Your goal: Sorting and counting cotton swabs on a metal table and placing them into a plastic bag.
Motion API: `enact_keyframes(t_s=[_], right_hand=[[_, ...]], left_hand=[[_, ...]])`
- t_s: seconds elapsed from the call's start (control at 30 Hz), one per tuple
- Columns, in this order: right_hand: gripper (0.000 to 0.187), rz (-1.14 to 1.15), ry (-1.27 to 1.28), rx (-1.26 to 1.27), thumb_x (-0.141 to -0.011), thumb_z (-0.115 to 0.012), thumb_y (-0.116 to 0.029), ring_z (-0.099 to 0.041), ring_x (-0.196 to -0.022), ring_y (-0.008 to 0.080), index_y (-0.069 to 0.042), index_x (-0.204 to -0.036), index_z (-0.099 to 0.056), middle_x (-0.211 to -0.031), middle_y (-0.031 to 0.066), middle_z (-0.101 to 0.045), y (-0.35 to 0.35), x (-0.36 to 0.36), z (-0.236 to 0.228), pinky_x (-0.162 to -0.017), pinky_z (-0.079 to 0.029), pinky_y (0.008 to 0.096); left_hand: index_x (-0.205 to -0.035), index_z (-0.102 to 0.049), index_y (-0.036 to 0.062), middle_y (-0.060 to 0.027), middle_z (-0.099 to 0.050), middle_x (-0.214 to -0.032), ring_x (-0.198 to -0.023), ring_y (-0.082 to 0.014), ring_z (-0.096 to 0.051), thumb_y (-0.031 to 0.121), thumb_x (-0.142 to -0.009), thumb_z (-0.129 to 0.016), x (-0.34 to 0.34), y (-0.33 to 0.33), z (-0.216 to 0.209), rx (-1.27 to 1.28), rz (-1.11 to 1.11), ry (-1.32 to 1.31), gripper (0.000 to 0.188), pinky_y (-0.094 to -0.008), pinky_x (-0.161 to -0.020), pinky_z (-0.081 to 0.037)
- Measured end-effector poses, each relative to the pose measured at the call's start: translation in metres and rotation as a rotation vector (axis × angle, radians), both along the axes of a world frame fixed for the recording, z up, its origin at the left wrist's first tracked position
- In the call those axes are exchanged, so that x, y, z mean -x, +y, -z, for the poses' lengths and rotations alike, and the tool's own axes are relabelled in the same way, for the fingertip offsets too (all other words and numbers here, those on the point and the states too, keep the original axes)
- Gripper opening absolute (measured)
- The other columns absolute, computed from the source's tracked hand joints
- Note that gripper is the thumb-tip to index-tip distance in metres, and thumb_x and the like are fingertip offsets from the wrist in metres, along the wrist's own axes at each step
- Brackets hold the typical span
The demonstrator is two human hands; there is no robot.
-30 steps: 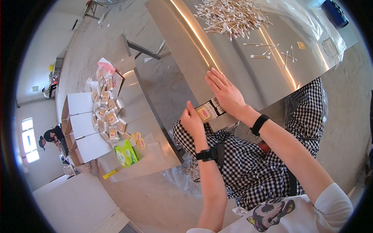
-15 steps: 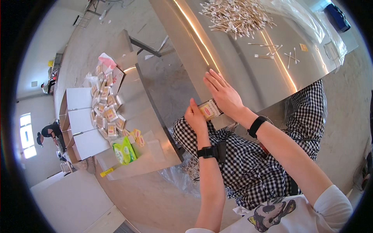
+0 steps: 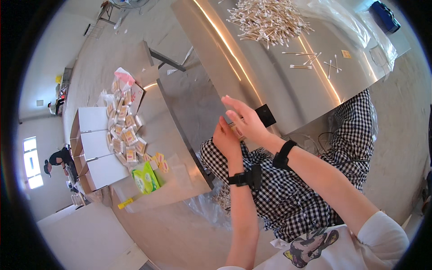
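A small clear pack of cotton swabs (image 3: 237, 131) with a yellow and red label is in my left hand (image 3: 226, 141), held low beside the near edge of the metal table. My left fingers are pressed along its side. Just over the pack is my right hand (image 3: 248, 120), open with its fingers stretched out. It hides most of the pack, and I cannot tell whether it touches it. A black square piece (image 3: 265, 115) shows behind my right hand. On the metal table (image 3: 274, 85) lies a big heap of loose cotton swabs (image 3: 267, 21), with several single swabs (image 3: 300, 67) nearer me.
On the lower table to the left are a pile of packed swabs (image 3: 128, 130), yellow label cards (image 3: 160, 162), a green wipes pack (image 3: 145, 177) and a yellow tube (image 3: 125, 203). White cartons (image 3: 105, 171) stand behind. Clear plastic film (image 3: 342, 20) covers the far right. A person (image 3: 60, 157) bends far left.
My right hand has shifted left and turned, so it now covers more of the pack. The black square has come into sight. My left hand keeps its hold.
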State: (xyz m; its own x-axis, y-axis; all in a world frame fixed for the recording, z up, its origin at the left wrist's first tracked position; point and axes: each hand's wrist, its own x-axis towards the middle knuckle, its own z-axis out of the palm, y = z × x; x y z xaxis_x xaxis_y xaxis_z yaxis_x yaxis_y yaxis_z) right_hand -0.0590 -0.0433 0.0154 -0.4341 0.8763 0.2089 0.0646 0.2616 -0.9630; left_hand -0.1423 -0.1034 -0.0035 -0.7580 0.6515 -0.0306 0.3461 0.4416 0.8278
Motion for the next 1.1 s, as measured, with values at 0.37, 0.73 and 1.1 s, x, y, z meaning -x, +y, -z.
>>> enact_keyframes(t_s=[0.37,0.73,1.1], right_hand=[[0.050,0.073,0.391,0.478,-0.106,-0.043,-0.036,-0.042,-0.136,0.0187,-0.001,-0.141,-0.045,-0.143,0.0102,-0.049,-0.023,-0.016,0.004,-0.113,-0.031,0.0322],[0.057,0.362,-0.305,-0.259,-0.082,-0.051,0.005,-0.039,-0.138,0.0328,-0.009,-0.138,-0.049,-0.144,0.0141,-0.046,0.089,-0.168,0.007,-0.116,-0.032,0.0404],[0.049,0.341,-0.675,-0.346,-0.081,-0.052,0.006,-0.056,-0.119,0.0297,-0.008,-0.127,-0.058,-0.130,0.0129,-0.056,0.140,-0.280,-0.006,-0.095,-0.048,0.0395]], left_hand=[[-0.082,-0.059,-0.0090,-0.0181,-0.064,-0.074,-0.067,-0.0227,-0.054,0.041,-0.106,-0.040,0.025,-0.026,0.020,-0.002,-0.018,0.001,0.059,-0.0382,-0.065,-0.044],[-0.124,-0.052,-0.0017,-0.0151,-0.060,-0.118,-0.108,-0.0256,-0.057,0.028,-0.103,-0.052,-0.003,-0.014,-0.052,-0.246,-0.042,0.166,0.036,-0.0380,-0.093,-0.045],[-0.137,-0.042,-0.0017,-0.0217,-0.048,-0.138,-0.131,-0.0376,-0.043,0.007,-0.090,-0.056,-0.125,0.068,-0.010,-0.213,0.521,0.339,0.050,-0.0455,-0.111,-0.033]])
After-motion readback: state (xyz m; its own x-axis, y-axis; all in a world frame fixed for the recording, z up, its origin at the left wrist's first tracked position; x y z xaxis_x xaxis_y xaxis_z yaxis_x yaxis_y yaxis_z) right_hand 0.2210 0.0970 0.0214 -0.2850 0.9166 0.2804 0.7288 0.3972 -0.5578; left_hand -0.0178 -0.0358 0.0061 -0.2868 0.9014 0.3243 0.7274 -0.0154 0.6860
